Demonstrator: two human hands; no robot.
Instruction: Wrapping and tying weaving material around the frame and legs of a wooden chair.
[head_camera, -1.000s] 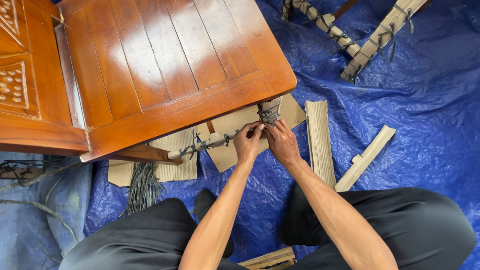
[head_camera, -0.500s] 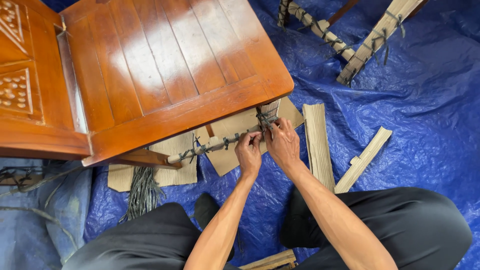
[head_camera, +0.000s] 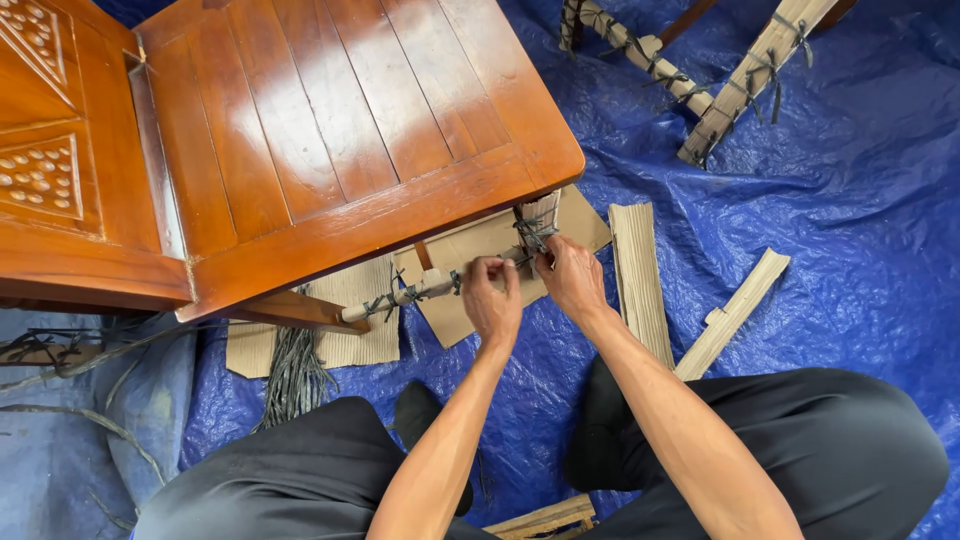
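A polished wooden chair (head_camera: 340, 130) fills the upper left, seen from above. Under its seat edge runs a rung wrapped in cardboard (head_camera: 420, 292) and bound with dark plastic string (head_camera: 528, 232). My left hand (head_camera: 490, 300) pinches the string at the wrapped rung, fingers closed. My right hand (head_camera: 570, 275) grips the string near the knot at the wrapped chair leg, just right of the left hand. Both hands almost touch.
A blue tarp (head_camera: 840, 250) covers the floor. Corrugated cardboard strips (head_camera: 638, 280) (head_camera: 735, 312) lie right of my hands, flat cardboard (head_camera: 350, 340) beneath the chair. A bundle of dark string (head_camera: 295, 375) lies lower left. Other wrapped furniture legs (head_camera: 720, 90) stand top right. My black-trousered knees (head_camera: 830, 450) frame the bottom.
Both hands stayed at the knot under the seat edge; the left hand shifted slightly left along the wrapped rung and the view moved a little.
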